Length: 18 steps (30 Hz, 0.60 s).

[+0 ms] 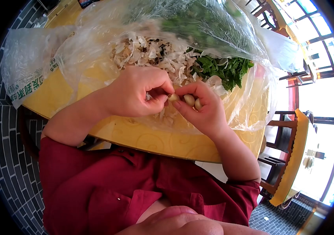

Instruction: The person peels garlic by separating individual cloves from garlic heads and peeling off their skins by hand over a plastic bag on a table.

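Observation:
Between both hands is a pale garlic clove (pixel 173 98). My right hand (pixel 208 111) pinches it between thumb and forefinger, and more peeled cloves (pixel 189 100) rest against its curled fingers. From the left, my left hand (pixel 139 92) meets the clove's tip with closed thumb and forefinger; a whitish bit shows inside its curled fingers. Just beyond the hands lies a heap of garlic skins (pixel 149 53) on clear plastic. Dark green leaves (pixel 223 68) lie right of the skins, partly under a plastic bag.
A yellow-covered table (pixel 135 135) spans the front. Clear plastic bags (pixel 214 27) with greens cover its far part; a printed bag (pixel 25 62) hangs over the left edge. Chairs (pixel 278 152) and another yellow-covered table (pixel 296 164) stand at right, near windows.

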Available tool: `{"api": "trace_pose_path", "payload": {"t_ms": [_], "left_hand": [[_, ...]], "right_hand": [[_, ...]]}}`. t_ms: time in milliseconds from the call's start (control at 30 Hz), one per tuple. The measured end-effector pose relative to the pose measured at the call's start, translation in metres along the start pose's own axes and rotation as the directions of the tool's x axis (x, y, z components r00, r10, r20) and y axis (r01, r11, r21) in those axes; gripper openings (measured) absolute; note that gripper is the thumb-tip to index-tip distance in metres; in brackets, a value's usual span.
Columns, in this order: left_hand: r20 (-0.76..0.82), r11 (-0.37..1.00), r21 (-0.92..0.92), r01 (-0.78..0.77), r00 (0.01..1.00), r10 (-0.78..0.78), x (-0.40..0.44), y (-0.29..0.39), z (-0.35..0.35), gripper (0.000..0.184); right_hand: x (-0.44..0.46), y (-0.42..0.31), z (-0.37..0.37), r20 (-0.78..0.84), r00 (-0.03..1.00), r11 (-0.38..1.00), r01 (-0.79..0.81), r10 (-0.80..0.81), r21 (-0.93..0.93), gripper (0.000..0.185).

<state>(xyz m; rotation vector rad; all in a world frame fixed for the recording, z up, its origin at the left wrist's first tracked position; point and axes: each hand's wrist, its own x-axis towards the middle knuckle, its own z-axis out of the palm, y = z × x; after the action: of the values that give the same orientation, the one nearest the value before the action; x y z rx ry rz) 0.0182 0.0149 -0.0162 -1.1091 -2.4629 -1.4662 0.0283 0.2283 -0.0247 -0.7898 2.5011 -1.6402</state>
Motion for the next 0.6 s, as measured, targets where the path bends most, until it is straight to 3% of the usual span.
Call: {"api": "trace_pose_path", "payload": {"t_ms": [233,333,600], "left_hand": [[0.01,0.996,-0.082,-0.039,0.999,0.04,0.0,-0.002,-0.001,0.015],[-0.012,0.974,-0.214,0.078,0.996,-0.083,0.001,0.006,0.0,0.015],[0.008,0.986,-0.15,0.074,0.997,-0.074,0.001,0.001,-0.003,0.018]], "right_hand": [[0.0,-0.006,-0.002,0.026,0.999,0.999,0.031,-0.031,-0.029,0.019],[-0.002,0.002,0.0,0.015,0.997,0.99,-0.079,0.078,0.116,0.019],[-0.001,0.007,0.0,0.039,0.991,0.969,-0.13,0.125,0.211,0.02]]}}
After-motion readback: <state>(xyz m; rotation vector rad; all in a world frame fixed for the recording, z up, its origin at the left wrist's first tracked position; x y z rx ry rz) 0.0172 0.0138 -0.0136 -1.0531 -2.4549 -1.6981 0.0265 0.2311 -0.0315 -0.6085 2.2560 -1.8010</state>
